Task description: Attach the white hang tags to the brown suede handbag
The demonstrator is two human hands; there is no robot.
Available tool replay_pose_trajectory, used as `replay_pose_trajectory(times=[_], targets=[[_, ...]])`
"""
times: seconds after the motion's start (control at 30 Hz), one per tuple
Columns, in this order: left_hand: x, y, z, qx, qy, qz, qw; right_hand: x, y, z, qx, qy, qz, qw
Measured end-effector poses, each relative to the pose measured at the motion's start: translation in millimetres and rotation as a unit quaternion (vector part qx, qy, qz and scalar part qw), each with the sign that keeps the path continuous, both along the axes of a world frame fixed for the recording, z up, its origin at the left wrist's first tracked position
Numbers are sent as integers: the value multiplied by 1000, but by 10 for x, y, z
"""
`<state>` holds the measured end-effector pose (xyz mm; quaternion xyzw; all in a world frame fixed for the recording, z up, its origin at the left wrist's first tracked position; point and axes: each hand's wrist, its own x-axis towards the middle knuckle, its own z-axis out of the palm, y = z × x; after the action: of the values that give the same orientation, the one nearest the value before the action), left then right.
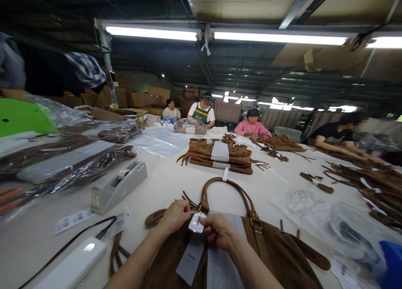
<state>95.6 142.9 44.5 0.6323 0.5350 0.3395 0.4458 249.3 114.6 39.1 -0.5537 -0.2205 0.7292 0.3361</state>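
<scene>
While both pinch the tag [197, 223] | left hand [174, 215] | right hand [217, 230] | on bag [276, 247]

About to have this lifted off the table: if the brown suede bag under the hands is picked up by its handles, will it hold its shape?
Probably not. The bag lies flat and creased, so it looks soft and likely to sag. The handles hold an arch, so they seem stiffer. The tag between left hand and right hand would likely dangle.
</scene>
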Motion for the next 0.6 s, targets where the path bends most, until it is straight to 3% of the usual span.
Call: replay_pose_trajectory(times=[0.27, 0.6], targets=[[-68, -148, 53, -106, -52, -80, 990, -49, -38, -32, 6, 77, -29, 997], [-134, -385, 32, -175, -170, -134, 960, -135, -22, -92, 26, 6, -68, 997]])
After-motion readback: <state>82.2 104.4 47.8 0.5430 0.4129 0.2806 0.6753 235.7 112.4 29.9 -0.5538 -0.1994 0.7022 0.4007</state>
